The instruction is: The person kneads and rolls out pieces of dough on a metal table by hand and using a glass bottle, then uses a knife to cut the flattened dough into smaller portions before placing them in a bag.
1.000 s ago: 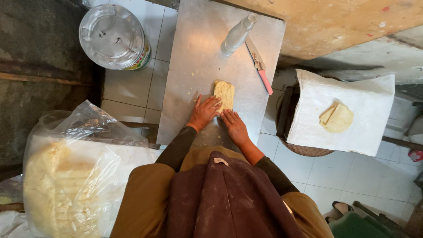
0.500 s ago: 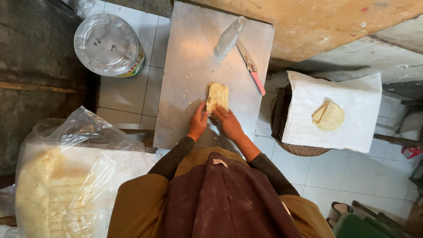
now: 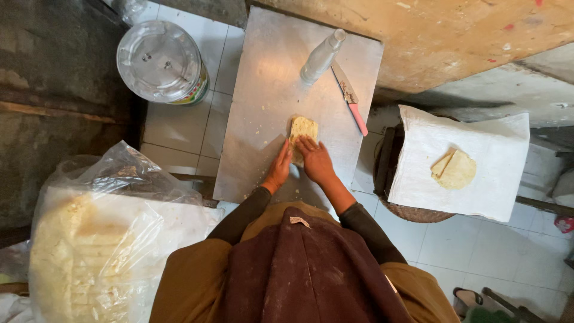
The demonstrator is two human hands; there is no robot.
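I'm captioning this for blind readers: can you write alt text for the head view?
Seen from above, a person's left hand and right hand press a pale piece of dough on a metal board. Beyond lie a bottle and pink-handled knife.

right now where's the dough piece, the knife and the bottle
dough piece (image 3: 302, 127), head view, on its bare upper half
knife (image 3: 359, 119), head view, on its pink handle
bottle (image 3: 317, 61), head view, on its clear body
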